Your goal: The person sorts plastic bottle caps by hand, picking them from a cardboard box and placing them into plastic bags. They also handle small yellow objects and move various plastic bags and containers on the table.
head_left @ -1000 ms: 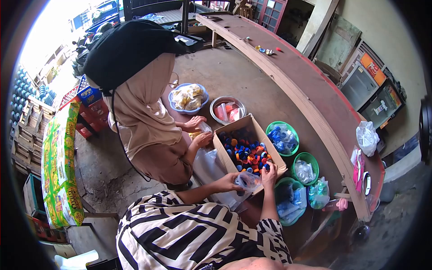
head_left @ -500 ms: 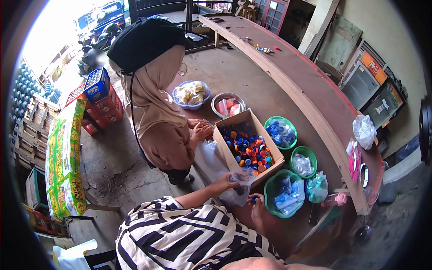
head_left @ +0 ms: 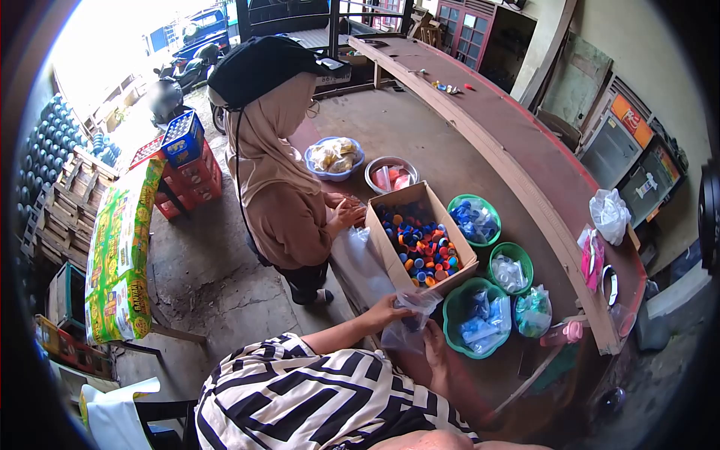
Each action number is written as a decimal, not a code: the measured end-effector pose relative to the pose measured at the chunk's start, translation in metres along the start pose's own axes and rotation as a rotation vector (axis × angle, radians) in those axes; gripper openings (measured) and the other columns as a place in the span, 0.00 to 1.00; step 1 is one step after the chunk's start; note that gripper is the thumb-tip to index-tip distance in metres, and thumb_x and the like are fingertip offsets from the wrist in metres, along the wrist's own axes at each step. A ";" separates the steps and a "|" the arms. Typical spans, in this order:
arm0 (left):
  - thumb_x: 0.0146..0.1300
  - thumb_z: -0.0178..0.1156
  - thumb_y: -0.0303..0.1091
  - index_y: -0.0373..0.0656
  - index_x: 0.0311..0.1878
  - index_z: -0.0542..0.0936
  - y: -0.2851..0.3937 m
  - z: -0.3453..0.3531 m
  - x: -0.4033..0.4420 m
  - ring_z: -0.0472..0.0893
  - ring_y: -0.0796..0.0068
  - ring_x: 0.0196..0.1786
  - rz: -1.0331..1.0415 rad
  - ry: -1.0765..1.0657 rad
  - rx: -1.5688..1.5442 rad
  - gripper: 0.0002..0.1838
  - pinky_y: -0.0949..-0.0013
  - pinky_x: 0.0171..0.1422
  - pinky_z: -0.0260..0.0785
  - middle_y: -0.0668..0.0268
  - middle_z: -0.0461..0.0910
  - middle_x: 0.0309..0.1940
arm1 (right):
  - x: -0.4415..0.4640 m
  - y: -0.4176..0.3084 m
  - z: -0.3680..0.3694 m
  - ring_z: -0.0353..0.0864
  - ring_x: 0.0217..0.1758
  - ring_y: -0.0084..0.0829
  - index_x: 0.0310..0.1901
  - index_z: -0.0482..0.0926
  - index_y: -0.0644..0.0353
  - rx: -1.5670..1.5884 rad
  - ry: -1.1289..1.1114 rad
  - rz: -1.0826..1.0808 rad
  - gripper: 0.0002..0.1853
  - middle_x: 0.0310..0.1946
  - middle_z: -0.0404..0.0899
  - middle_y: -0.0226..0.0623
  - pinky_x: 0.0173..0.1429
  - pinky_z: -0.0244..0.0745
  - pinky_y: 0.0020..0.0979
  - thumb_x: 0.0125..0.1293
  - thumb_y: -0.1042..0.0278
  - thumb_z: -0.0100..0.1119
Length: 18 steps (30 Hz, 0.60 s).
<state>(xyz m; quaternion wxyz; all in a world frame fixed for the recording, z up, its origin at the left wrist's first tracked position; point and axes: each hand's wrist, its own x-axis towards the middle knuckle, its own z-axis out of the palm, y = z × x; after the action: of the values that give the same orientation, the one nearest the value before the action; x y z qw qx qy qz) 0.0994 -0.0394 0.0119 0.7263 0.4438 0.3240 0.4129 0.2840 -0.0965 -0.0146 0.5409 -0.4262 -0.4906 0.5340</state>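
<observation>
Closer to the clear plastic bag (head_left: 401, 337), the right hand (head_left: 435, 346) has been brought from its earlier place apart from it, so the bag is now flanked by both hands, just off the near end of the cardboard box (head_left: 385, 253). Its upper part is pinched by the fingers of the left hand (head_left: 385, 313), and something dark is seen inside. The right fingers are curled at the bag's edge; whether anything is gripped by them cannot be told. Mixed coloured caps (head_left: 433, 253) are contained in the box. Bagged pieces are held in the large green basin (head_left: 450, 334) right of its near end. Left of the box, a co-worker's hands (head_left: 345, 215) are held close together. Past its far end, a metal bowl (head_left: 370, 180) is seen.
</observation>
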 end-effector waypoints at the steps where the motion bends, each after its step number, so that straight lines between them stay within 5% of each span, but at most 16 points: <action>1: 0.61 0.63 0.28 0.38 0.55 0.76 -0.005 0.003 -0.005 0.75 0.76 0.55 0.037 0.014 0.010 0.19 0.70 0.63 0.65 0.66 0.77 0.52 | -0.003 0.003 -0.004 0.71 0.37 0.16 0.50 0.76 0.63 -0.104 -0.076 -0.019 0.24 0.35 0.78 0.27 0.39 0.65 0.19 0.70 0.47 0.51; 6: 0.61 0.61 0.28 0.39 0.55 0.76 -0.012 0.015 -0.018 0.76 0.76 0.52 -0.005 0.050 0.004 0.18 0.71 0.60 0.67 0.66 0.78 0.49 | -0.022 0.000 -0.018 0.71 0.50 0.24 0.53 0.75 0.67 -0.073 -0.204 0.093 0.28 0.46 0.77 0.35 0.56 0.64 0.26 0.69 0.45 0.53; 9: 0.61 0.61 0.28 0.39 0.54 0.77 -0.009 0.022 -0.020 0.77 0.76 0.50 -0.029 0.080 -0.011 0.17 0.71 0.59 0.68 0.66 0.79 0.48 | -0.029 -0.005 -0.020 0.72 0.47 0.24 0.51 0.76 0.67 -0.170 -0.153 0.049 0.24 0.43 0.78 0.36 0.53 0.66 0.26 0.67 0.52 0.58; 13: 0.64 0.61 0.35 0.39 0.53 0.76 -0.015 0.025 -0.016 0.78 0.76 0.48 -0.166 0.065 -0.112 0.16 0.69 0.53 0.71 0.66 0.79 0.45 | -0.036 -0.010 -0.024 0.70 0.30 0.18 0.37 0.79 0.64 -0.441 -0.033 -0.022 0.10 0.26 0.75 0.27 0.35 0.66 0.25 0.65 0.65 0.61; 18: 0.64 0.61 0.37 0.38 0.50 0.77 -0.014 0.032 -0.012 0.80 0.75 0.42 -0.204 0.033 -0.290 0.15 0.70 0.48 0.73 0.67 0.80 0.42 | -0.035 -0.013 -0.039 0.69 0.27 0.19 0.37 0.79 0.63 -0.434 -0.033 0.055 0.11 0.23 0.74 0.29 0.32 0.64 0.26 0.66 0.63 0.59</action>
<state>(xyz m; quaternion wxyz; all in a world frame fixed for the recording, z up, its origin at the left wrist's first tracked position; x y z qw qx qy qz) 0.1248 -0.0661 0.0130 0.8155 0.2923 0.3164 0.3866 0.3261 -0.1293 -0.0108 0.4136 -0.5370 -0.5911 0.4371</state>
